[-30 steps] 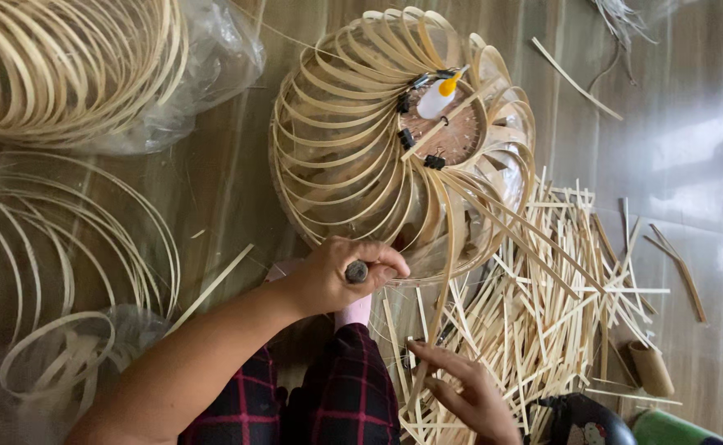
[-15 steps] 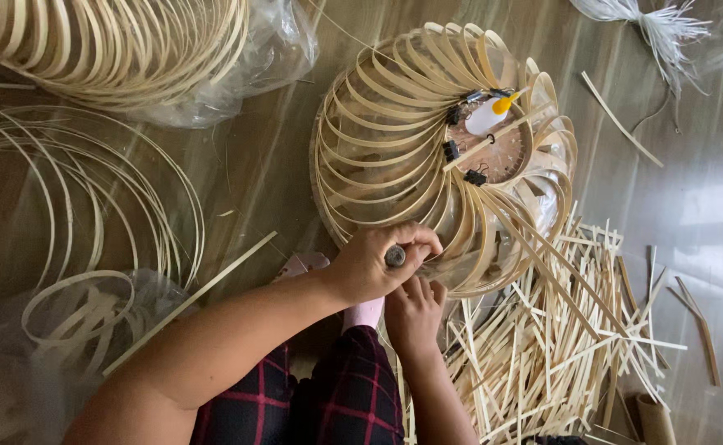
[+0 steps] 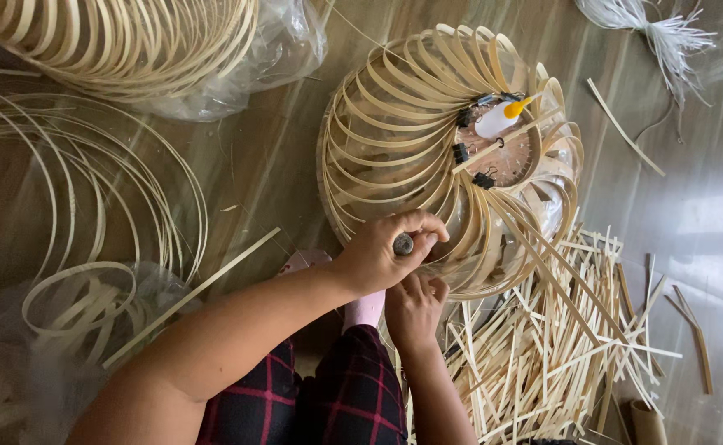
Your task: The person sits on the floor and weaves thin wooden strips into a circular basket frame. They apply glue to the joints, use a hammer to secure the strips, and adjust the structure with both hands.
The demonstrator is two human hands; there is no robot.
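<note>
Here the left hand (image 3: 386, 251) is clenched around a dark-tipped tool handle (image 3: 403, 244), pressed against the near rim of a round bamboo-strip frame (image 3: 394, 140) on the floor (image 3: 279, 156). Just beneath it, the right hand (image 3: 415, 309) curls its fingers up at the same rim; whether it grips a strip I cannot tell. Beyond the hands, inside the frame's hub, black binder clips (image 3: 484, 179) pinch strips beside a small white bottle with a yellow nozzle (image 3: 501, 118). To the right lies a heap of cut bamboo sticks (image 3: 559, 346). To the left, loose bamboo hoops (image 3: 89, 189) spread, some in clear plastic bags (image 3: 287, 41). White fibre strands (image 3: 658, 29) lie far right.
</note>
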